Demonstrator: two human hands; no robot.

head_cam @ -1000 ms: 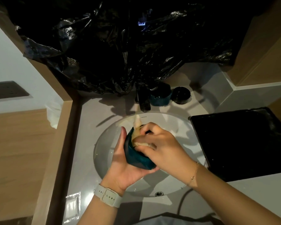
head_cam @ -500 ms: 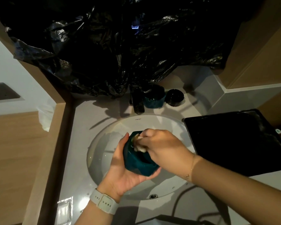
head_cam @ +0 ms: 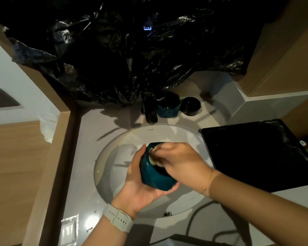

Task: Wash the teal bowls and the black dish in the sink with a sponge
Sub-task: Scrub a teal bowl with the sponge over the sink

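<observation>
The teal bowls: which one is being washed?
The teal bowl in the hands, held over the sink with the sponge inside. The other teal bowl sits untouched beside the faucet.

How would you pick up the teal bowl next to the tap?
Probably from the front, fingers round its side wall: the teal bowl stands upright, with the tap close on its left, the black dish on its right and the black bag overhead.
</observation>
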